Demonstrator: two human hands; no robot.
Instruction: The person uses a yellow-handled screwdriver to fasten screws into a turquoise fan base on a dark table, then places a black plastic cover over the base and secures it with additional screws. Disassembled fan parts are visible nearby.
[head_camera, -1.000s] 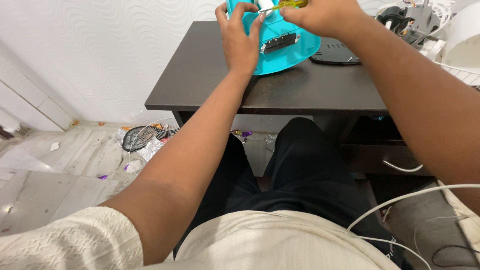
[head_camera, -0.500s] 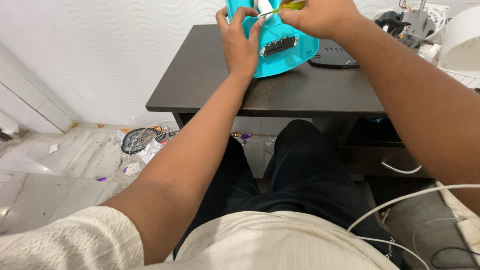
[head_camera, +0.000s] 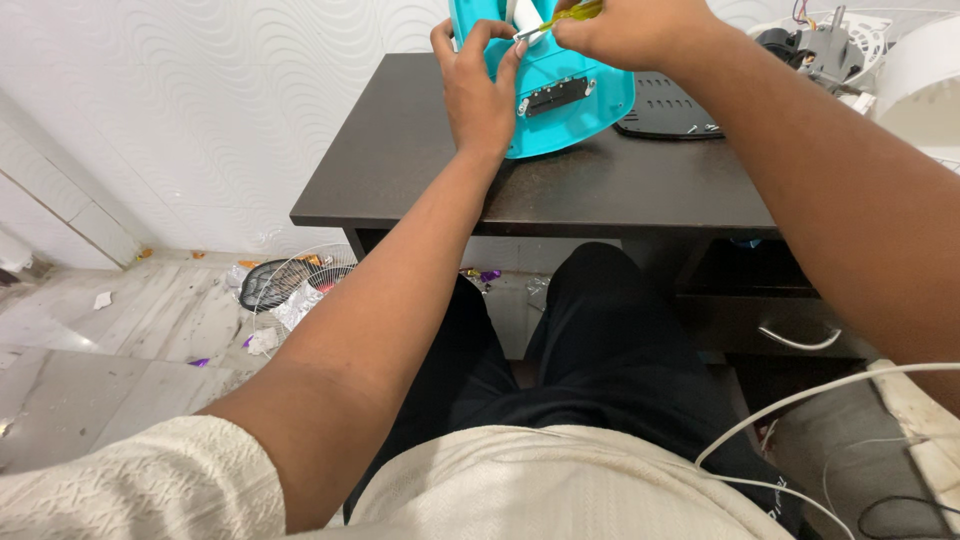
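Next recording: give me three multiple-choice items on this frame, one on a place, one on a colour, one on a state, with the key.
1. Where does the wire fan guard lie?
A. on the floor left of the table
B. on the table
C. on the lap

2. What colour is the plastic housing?
A. red
B. turquoise
C. black

3. What does the right hand hold?
A. nothing
B. a white cable
C. a yellow-handled screwdriver

Key: 1 A, the guard rests on the tiles; 2 B, the shell is plainly turquoise; 3 C, the fingers pinch its handle while the left hand steadies the housing.
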